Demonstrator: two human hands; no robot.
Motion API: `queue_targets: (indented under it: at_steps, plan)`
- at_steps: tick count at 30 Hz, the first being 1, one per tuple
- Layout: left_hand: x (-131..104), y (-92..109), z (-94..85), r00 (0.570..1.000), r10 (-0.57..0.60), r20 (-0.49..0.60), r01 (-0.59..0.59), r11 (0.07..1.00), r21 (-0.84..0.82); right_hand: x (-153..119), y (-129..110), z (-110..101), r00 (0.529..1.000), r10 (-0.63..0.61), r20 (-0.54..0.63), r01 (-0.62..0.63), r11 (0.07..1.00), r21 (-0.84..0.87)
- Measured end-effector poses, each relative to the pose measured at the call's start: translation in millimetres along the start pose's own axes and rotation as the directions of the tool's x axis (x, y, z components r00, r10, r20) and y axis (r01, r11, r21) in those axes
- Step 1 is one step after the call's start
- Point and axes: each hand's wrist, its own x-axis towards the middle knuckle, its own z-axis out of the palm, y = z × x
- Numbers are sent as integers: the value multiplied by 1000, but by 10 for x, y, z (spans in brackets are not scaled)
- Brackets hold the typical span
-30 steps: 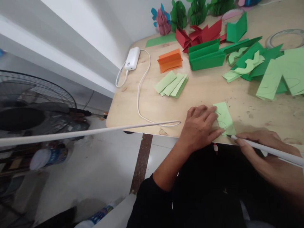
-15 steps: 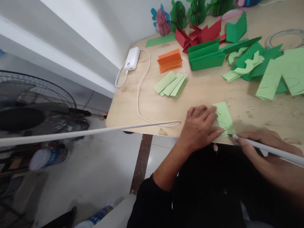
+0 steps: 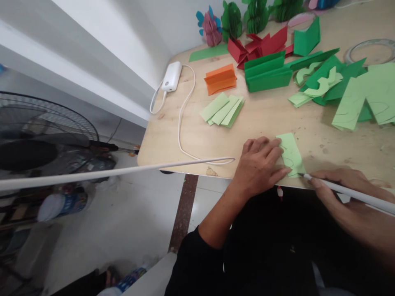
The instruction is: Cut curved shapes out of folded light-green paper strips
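The left hand lies flat with fingers spread and pressed down on the near-left edge of a small light green paper strip with pencilled curves, pinning it to the pale wooden worktop close to the near edge. The strip sticks out from under the fingertips, toward the right hand, which is closed around a thin white pen; the pen's tip touches the strip's near right corner, just beside the left fingertips. Beyond the left hand, farther onto the worktop, sits a fanned stack of light green paper strips, and past that a folded orange paper piece. To the far left of the hand a white power bank rests with its white cable looping back toward the near edge. Beyond the right hand lie dark green folded sheets, red folded paper and large light green cut sheets.
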Motion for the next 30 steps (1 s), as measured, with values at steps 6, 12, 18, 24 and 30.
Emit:
queue_targets:
  at_steps: [6, 12, 18, 24, 30]
  plan:
    - [1, 1, -6, 1000, 19, -10, -19, 999, 27, -14, -1, 1, 1000, 10, -16, -10, 1000, 20]
    - [-2, -9, 6, 998, 40, -45, -39, 999, 30, -23, 30, 33, 1000, 13, -24, -13, 1000, 7]
    - [-2, -16, 22, 996, 53, -76, -51, 998, 29, -19, 38, 26, 998, 59, -15, -59, 998, -7]
    - [-4, -12, 15, 998, 43, -48, -41, 999, 36, 9, -2, 12, 996, 89, -20, -88, 996, 7]
    - [-1, -11, 12, 997, 47, -63, -45, 998, 31, 14, -1, 27, 996, 87, -33, -88, 996, -18]
